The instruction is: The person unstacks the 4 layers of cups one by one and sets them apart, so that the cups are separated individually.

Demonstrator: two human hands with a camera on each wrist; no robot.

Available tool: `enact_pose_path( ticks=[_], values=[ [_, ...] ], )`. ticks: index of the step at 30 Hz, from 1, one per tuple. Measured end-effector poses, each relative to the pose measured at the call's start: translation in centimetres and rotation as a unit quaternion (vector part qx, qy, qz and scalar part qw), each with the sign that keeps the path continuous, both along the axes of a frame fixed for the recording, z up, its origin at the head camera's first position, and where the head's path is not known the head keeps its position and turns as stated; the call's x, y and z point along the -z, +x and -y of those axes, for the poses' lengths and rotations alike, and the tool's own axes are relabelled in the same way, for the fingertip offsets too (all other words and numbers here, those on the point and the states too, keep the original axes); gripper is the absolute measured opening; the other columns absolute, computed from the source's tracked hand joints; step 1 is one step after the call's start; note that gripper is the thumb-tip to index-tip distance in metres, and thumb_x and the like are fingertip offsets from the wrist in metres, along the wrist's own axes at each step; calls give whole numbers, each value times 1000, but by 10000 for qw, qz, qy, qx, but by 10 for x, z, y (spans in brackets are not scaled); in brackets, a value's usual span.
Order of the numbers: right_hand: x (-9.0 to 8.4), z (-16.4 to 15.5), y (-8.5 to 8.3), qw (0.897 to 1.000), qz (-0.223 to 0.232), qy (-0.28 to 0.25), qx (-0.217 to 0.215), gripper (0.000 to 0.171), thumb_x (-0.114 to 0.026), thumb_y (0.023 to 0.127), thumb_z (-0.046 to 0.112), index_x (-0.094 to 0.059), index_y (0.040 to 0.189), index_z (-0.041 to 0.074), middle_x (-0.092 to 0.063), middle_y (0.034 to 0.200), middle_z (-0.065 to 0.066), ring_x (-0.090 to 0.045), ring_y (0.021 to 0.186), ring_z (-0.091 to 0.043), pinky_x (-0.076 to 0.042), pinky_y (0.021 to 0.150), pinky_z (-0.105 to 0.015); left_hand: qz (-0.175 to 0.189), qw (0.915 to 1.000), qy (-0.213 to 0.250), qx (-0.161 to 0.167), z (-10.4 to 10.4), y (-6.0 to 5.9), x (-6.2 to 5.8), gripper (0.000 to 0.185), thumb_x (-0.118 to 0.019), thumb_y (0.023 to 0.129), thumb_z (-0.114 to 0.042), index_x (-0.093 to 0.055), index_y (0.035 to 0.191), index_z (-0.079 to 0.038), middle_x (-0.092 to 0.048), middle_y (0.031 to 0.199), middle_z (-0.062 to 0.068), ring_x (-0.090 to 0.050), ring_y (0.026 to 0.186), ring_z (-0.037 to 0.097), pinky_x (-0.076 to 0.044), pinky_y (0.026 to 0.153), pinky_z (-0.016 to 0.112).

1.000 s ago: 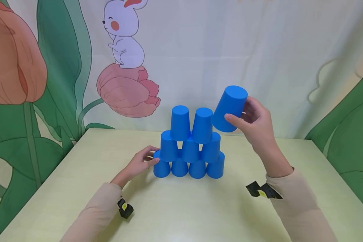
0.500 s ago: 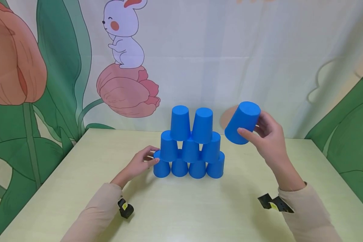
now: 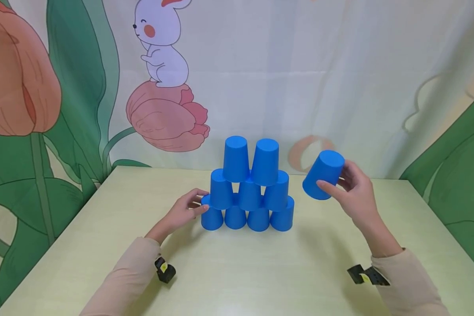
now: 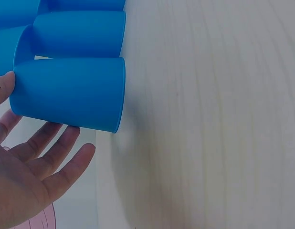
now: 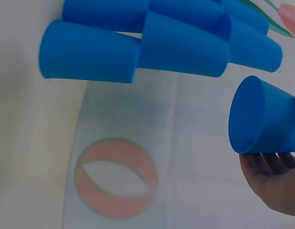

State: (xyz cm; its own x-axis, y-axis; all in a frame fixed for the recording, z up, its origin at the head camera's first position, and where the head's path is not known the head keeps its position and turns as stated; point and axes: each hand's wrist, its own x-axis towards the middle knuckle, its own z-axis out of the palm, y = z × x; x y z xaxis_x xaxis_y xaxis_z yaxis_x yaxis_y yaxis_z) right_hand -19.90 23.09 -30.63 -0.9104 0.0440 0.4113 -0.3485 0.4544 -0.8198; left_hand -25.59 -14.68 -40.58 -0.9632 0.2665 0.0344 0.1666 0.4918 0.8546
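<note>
Blue cups stand upside down in a three-tier pyramid: several in the bottom row, three in the middle, and two side by side on top, one being the top-left cup. My left hand rests at the bottom-left cup, thumb at its near side and the other fingers spread fairly straight along its outer side. To the right of the pyramid, my right hand grips another blue cup in the air, thumb in front and fingers behind. This cup is tilted, its open mouth facing down and showing in the right wrist view.
The pyramid stands on a pale wood-grain table. Behind it hangs a printed cloth with a rabbit and flowers. A black wrist camera sits at the left cuff, another black device at the right cuff.
My right hand has carried its blue cup down and to the right, away from the top row. The left hand and the pyramid have stayed in place.
</note>
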Motion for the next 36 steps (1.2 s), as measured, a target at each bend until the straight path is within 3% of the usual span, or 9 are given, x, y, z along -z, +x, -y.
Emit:
enact_pose_path(
  ticks=[3,8,10,14,15,18,23,31,36],
  values=[
    [32,-16,-21,9997,-63,-241,-73,64,-71,80,27,-41,133,8,-48,129,-16,-47,114,-33,-41,94,-43,13,10000,-9,-24,0,0,0,41,-58,90,-25,-46,126,-11,-53,120,18,-54,104,34,-49,80,43],
    [72,-35,-45,9996,94,-263,-107,67,-73,77,30,-41,134,11,-49,128,-15,-48,113,-34,-43,93,-41,70,10000,-7,-42,0,0,1,41,-57,90,-25,-46,127,-12,-53,121,17,-54,104,33,-49,80,43],
    [70,-34,-43,9994,337,6,-57,71,-70,78,36,-38,136,10,-46,130,-19,-45,114,-39,-38,93,-52,84,10000,-3,-41,0,0,1,40,-58,90,-24,-46,126,-12,-53,121,17,-54,105,33,-49,81,44],
    [76,-33,-43,9984,542,113,118,72,-69,79,38,-37,135,8,-45,130,-20,-45,114,-40,-39,93,-50,73,10000,-4,8,0,0,0,41,-57,90,-24,-45,127,-11,-52,122,19,-53,105,34,-49,80,44],
    [73,-32,-40,9978,628,197,96,73,-68,79,41,-36,136,8,-44,131,-22,-44,115,-42,-37,93,-54,92,10000,5,-13,0,0,0,41,-57,90,-24,-45,127,-11,-52,122,18,-53,105,34,-49,80,44],
    [70,-27,-35,9971,700,198,213,72,-68,80,40,-37,135,6,-45,129,-23,-45,113,-41,-40,93,-51,125,9999,4,-25,0,-1,0,40,-57,90,-23,-45,127,-12,-52,122,17,-53,105,33,-49,80,44],
    [59,-18,-26,9946,984,309,123,76,-66,81,42,-33,135,0,-43,129,-26,-42,115,-44,-36,93,-57,136,9999,18,-2,0,-1,-1,40,-57,90,-23,-45,127,-13,-52,121,16,-53,105,33,-49,80,44],
    [63,-17,-31,9869,1512,555,20,74,-66,82,38,-31,134,-2,-42,129,-28,-43,115,-45,-37,92,-56,136,9999,72,2,0,-2,1,42,-57,90,-22,-44,128,-9,-52,121,20,-53,105,35,-49,79,45],
    [68,-21,-35,9838,1660,679,23,71,-66,83,32,-31,134,-3,-41,130,-29,-42,116,-45,-37,92,-55,173,9998,77,19,-5,7,-12,40,-55,91,-16,-43,128,-4,-51,121,23,-52,105,39,-47,82,50]
  ],
)
